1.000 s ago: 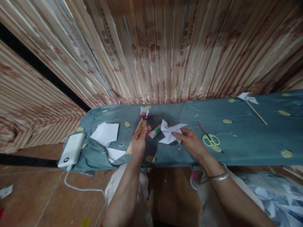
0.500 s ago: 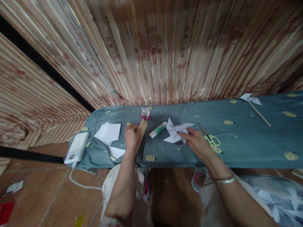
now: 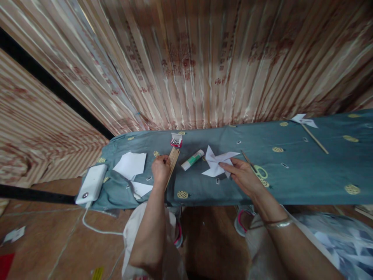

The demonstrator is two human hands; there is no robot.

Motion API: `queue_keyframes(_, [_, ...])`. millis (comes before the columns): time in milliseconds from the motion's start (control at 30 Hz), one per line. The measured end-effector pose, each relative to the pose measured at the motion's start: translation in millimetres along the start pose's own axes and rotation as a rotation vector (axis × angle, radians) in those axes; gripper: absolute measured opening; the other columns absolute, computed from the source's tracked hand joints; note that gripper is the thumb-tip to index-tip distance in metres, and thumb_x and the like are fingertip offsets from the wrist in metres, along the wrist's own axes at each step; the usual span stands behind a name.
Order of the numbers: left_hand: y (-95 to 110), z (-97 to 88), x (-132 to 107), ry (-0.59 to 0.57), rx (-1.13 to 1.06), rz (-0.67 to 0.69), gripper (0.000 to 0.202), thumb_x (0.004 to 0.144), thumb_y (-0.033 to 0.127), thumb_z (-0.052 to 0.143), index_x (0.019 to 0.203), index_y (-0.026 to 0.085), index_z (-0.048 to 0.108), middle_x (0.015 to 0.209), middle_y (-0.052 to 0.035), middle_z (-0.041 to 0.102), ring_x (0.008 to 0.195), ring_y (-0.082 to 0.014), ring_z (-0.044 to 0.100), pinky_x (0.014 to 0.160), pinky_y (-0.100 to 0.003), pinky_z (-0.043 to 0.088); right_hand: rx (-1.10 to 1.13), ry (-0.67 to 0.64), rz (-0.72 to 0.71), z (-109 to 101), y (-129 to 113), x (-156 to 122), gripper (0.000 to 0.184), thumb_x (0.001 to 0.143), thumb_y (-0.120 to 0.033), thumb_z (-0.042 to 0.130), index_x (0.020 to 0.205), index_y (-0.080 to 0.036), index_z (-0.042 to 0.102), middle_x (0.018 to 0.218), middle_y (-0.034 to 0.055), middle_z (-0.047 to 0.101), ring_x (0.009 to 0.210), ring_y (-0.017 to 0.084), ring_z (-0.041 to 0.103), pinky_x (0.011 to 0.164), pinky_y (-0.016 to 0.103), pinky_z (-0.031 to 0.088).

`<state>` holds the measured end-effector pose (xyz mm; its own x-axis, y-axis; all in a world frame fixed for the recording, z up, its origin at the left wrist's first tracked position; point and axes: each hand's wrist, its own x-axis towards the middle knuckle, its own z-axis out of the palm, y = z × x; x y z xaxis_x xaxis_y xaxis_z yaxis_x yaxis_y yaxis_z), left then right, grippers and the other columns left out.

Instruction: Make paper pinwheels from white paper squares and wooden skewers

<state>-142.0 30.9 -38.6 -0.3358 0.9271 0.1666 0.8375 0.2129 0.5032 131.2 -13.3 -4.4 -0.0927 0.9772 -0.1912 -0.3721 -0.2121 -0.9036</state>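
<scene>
My right hand [image 3: 240,171] pinches a white paper pinwheel [image 3: 215,163] by one side, thumb on top, and holds it above the cloth. At the left, my left hand [image 3: 161,168] has its fingers closed at the edge of a bundle of thin wooden sticks [image 3: 173,161]; how many it grips is hidden. A small red box of metal pins [image 3: 176,140] stands open just behind the sticks. Between my hands lies a green and white glue stick [image 3: 192,160]. Scissors with light green handles [image 3: 260,171] lie partly behind my right hand.
White paper squares [image 3: 131,164] and a loose paper piece [image 3: 142,189] lie left of my left hand. A white power bank [image 3: 91,184] with a cable sits at the left end. Far right on the cloth-covered bench [image 3: 320,179] is a finished pinwheel on a stick [image 3: 304,121]. A curtain hangs behind.
The view has shifted slightly, so the things on the bench appear a little further left. Both hands keep nearly the same hold on the sticks and the pinwheel.
</scene>
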Motion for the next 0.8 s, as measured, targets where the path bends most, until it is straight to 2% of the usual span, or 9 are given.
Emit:
queue_keyframes(167, [0, 0.8, 1, 0.027, -0.054, -0.028, 0.023, 0.08, 0.019, 0.053, 0.093, 0.015, 0.072, 0.096, -0.0116, 0.071, 0.086, -0.0229, 0.066, 0.08, -0.031, 0.047, -0.005, -0.004, 0.017, 1, 0, 1, 0.034, 0.056, -0.036, 0.086, 0.084, -0.02, 0.075, 0.081, 0.0004, 0.076, 0.075, 0.017, 0.069, 0.08, 0.03, 0.05])
queue_keyframes(300, [2, -7.4, -1, 0.092, -0.127, -0.015, 0.027, 0.081, 0.02, 0.05, 0.097, 0.015, 0.071, 0.099, -0.0115, 0.069, 0.091, -0.0221, 0.064, 0.084, -0.031, 0.047, -0.018, 0.011, -0.008, 2, -1, 0, 0.034, 0.054, -0.037, 0.087, 0.081, -0.021, 0.075, 0.079, 0.0002, 0.076, 0.075, 0.017, 0.069, 0.08, 0.03, 0.051])
queue_keyframes(333, [5, -10.0, -4, 0.118, -0.177, -0.001, 0.027, 0.082, 0.022, 0.049, 0.097, 0.015, 0.07, 0.099, -0.0109, 0.069, 0.091, -0.0214, 0.064, 0.083, -0.031, 0.047, -0.02, 0.009, -0.021, 2, -2, -1, 0.034, 0.055, -0.038, 0.087, 0.082, -0.021, 0.075, 0.08, 0.0001, 0.076, 0.075, 0.017, 0.069, 0.08, 0.03, 0.051])
queue_keyframes(400, [12, -14.5, -18, 0.171, -0.415, 0.034, 0.026, 0.082, 0.027, 0.051, 0.093, 0.015, 0.07, 0.092, -0.0084, 0.067, 0.085, -0.0195, 0.062, 0.077, -0.03, 0.048, -0.032, 0.002, -0.034, 2, -4, -5, 0.033, 0.056, -0.039, 0.086, 0.081, -0.022, 0.075, 0.081, 0.0001, 0.076, 0.075, 0.016, 0.068, 0.079, 0.03, 0.052])
queue_keyframes(433, [18, -15.9, -29, 0.128, -0.565, 0.033, 0.025, 0.08, 0.03, 0.053, 0.091, 0.015, 0.07, 0.087, -0.0067, 0.066, 0.077, -0.0171, 0.061, 0.07, -0.027, 0.048, -0.044, -0.003, -0.032, 1, -5, -7, 0.032, 0.056, -0.039, 0.086, 0.08, -0.022, 0.075, 0.081, 0.0004, 0.076, 0.074, 0.016, 0.068, 0.078, 0.029, 0.052])
queue_keyframes(500, [32, -17.2, -57, -0.019, -0.9, -0.077, 0.029, 0.076, 0.036, 0.06, 0.09, 0.014, 0.07, 0.069, -0.0015, 0.06, 0.056, -0.0117, 0.053, 0.053, -0.023, 0.042, -0.08, -0.013, -0.014, 1, -7, -13, 0.031, 0.054, -0.04, 0.086, 0.076, -0.021, 0.075, 0.08, 0.0012, 0.076, 0.072, 0.016, 0.067, 0.074, 0.029, 0.053])
queue_keyframes(567, [48, -17.1, -89, -0.197, -1.133, -0.222, 0.032, 0.071, 0.039, 0.068, 0.091, 0.014, 0.07, 0.06, 0.0021, 0.056, 0.052, -0.0089, 0.048, 0.049, -0.02, 0.038, -0.129, -0.04, 0.006, 1, -10, -20, 0.032, 0.054, -0.041, 0.086, 0.076, -0.02, 0.074, 0.078, 0.0023, 0.075, 0.07, 0.016, 0.067, 0.071, 0.029, 0.053])
queue_keyframes(667, [65, -15.0, -131, -0.265, -1.377, -0.494, 0.037, 0.056, 0.037, 0.082, 0.084, 0.015, 0.071, 0.062, 0.0024, 0.058, 0.055, -0.0067, 0.05, 0.05, -0.017, 0.037, -0.247, -0.111, 0.016, 0, -13, -31, 0.031, 0.058, -0.04, 0.083, 0.078, -0.019, 0.074, 0.076, 0.0026, 0.074, 0.068, 0.016, 0.065, 0.066, 0.027, 0.052])
queue_keyframes(800, [70, -2.9, -166, -0.388, -1.527, -0.766, 0.039, 0.045, 0.033, 0.087, 0.076, 0.014, 0.073, 0.061, 0.0011, 0.06, 0.052, -0.0058, 0.049, 0.049, -0.016, 0.037, -0.431, -0.288, -0.016, -1, -19, -45, 0.021, 0.068, -0.038, 0.077, 0.076, -0.019, 0.073, 0.072, 0.0014, 0.07, 0.067, 0.014, 0.062, 0.062, 0.023, 0.049])
